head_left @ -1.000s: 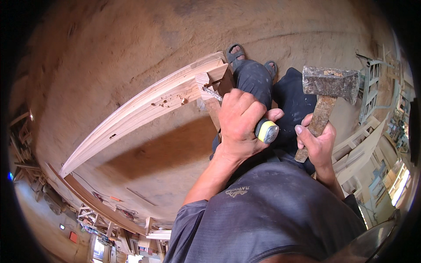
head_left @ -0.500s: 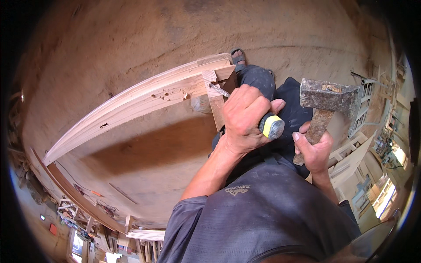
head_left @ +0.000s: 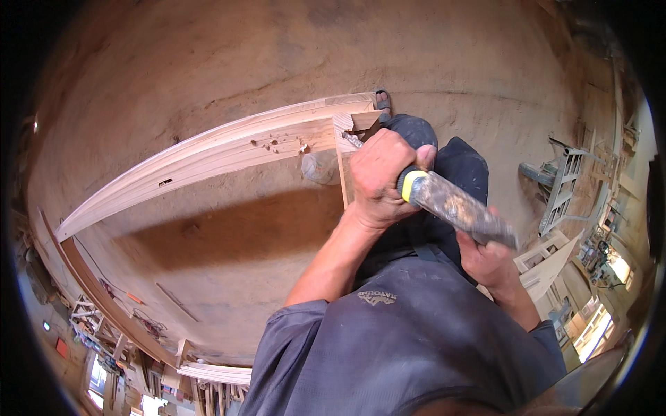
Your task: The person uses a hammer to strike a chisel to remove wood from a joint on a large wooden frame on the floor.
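- While the left hand [head_left: 380, 170] is wrapped firmly around the chisel [head_left: 412, 186], the blade [head_left: 352, 139] points at the end-grain face of the wooden crosspiece [head_left: 343, 123]; whether its edge bites into the wood cannot be told.
- The right hand [head_left: 485, 258] is curled around the hammer [head_left: 466, 208], whose handle is mostly hidden; the blurred head meets, or stands just in front of, the chisel's yellow-banded butt.
- Already done, by the look of it: the long moulded rail [head_left: 229, 151] bears a narrow slot [head_left: 165, 182] well apart from the hands, and wood chips [head_left: 274, 147] lie loose on it near the crosspiece.
- Seemingly unfinished: the spot under the blade, where a dark gap shows beside the crosspiece; its depth and squareness are hidden by the left hand.
- How much cutting remains cannot be judged from this angle.
- A translucent plastic bag [head_left: 320, 167] lies near the rail, and a sandalled foot [head_left: 383, 102] shows at the rail's end.
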Demonstrator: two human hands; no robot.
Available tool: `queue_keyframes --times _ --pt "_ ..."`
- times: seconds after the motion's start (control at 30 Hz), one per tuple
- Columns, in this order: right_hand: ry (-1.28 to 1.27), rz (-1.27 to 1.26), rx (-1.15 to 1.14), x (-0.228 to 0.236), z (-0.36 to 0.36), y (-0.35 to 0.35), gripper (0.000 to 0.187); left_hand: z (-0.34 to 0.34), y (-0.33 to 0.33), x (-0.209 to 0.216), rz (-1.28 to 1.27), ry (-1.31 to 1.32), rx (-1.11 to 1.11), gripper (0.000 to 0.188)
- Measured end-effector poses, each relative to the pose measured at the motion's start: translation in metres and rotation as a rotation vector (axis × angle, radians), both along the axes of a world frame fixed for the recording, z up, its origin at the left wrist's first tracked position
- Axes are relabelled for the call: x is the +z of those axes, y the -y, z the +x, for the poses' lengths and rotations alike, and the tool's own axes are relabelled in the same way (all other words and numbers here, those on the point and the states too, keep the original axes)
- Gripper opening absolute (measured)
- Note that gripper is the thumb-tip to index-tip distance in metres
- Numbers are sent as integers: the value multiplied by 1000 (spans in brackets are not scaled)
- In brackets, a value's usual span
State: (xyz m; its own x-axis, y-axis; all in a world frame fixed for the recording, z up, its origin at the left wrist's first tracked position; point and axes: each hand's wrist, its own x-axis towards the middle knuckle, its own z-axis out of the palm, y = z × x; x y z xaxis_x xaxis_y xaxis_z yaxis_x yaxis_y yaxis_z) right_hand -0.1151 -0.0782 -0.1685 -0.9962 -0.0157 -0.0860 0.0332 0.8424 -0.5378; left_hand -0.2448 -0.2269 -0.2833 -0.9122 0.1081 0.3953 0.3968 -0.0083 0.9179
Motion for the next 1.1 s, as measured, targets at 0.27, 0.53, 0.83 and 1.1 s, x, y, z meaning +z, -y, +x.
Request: queue_keyframes --times 0.27,0.53,0.83,1.1 --pt "-197 -245 -70 38 -17 28 14 -7 23 5 18 209 57 28" --pt "-10 -142 -44 63 -48 32 18 -13 44 9 -69 234 -220 28" --pt "77 108 149 33 -40 25 20 -8 53 -15 -148 303 -354 19" --pt "115 28 42 13 -35 21 21 -16 59 -34 -161 380 -443 25"
